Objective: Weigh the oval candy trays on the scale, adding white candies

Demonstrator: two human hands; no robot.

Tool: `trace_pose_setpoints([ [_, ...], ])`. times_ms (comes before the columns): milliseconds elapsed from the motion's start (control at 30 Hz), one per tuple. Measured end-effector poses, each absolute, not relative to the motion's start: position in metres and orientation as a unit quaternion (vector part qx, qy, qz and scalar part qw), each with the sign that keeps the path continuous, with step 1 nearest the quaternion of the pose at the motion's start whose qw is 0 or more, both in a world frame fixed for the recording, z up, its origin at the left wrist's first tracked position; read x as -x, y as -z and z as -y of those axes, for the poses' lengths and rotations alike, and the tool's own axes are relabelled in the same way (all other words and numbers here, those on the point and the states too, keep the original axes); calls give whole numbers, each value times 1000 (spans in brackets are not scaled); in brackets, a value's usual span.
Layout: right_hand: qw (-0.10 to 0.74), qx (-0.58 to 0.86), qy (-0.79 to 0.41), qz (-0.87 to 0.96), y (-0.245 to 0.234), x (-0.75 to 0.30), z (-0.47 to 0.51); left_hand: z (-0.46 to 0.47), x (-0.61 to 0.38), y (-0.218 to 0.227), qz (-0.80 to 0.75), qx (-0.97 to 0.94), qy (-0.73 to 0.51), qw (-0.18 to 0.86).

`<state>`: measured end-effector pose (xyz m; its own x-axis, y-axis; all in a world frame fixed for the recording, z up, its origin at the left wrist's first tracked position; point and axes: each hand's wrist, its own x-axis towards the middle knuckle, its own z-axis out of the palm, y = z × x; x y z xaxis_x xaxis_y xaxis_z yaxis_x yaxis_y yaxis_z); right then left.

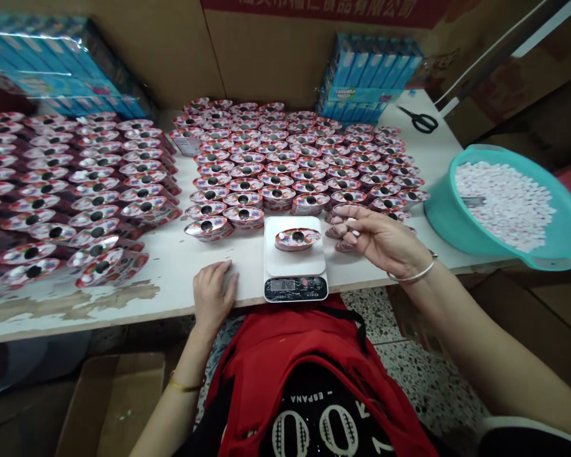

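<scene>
At far left, a film-wrapped stack of blue boxes [52, 63] stands behind a packed left group of red-and-white packets [35, 203], cut off by the frame edge. The pale tabletop [171, 266] is worn to brown patches along its front there; beneath it sits an open carton [114, 393], mostly in shadow. The left hand [213, 292] rests near the edge, fingers loosely bent, its grip holding nothing visible. Behind the middle group of packets [276, 158] rises a cardboard wall [171, 51], its red printed band cropped at the top. One single packet [297, 238] stands on the white scale [292, 270], whose digits are too blurred to read surely. Just beside it, the right hand [385, 241] has its grip pinched narrow on a small white piece [351, 220], hard to make out, and hides some packets. Beyond are black scissors [423, 121], then a turquoise tub [440, 200] of white pieces [504, 203], and speckled floor [400, 358] below.
</scene>
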<state>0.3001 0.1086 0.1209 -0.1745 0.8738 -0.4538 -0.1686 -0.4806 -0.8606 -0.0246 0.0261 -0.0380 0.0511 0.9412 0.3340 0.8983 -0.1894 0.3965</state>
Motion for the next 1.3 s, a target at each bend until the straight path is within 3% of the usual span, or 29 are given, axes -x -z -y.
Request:
trace_pose_setpoints([
  [233, 382, 528, -667, 362, -107, -308, -85, -33, 5, 9, -607, -707, -349, 99],
  [467, 367, 505, -664, 411, -96, -303, -84, -61, -47, -30, -485, -792, -369, 38],
  [700, 351, 479, -705, 388, -87, -289, -82, -81, -72, -47, -550, -746, -368, 67],
  [900, 336, 435, -773, 318, -71, -270, -66, -102, -76, -62, -589, -751, -279, 100],
  [1033, 358, 394, -814, 231, -62, -257, -55, -100, -76, -66, -580, -752, -305, 77],
  [1133, 376, 358, -845, 130, -59, -249, -51, -90, -78, -76, -511, -792, -318, 97],
  [1300, 416, 358, -835, 48, -58, -244, -41, -89, -77, -87, -432, -870, -204, 125],
])
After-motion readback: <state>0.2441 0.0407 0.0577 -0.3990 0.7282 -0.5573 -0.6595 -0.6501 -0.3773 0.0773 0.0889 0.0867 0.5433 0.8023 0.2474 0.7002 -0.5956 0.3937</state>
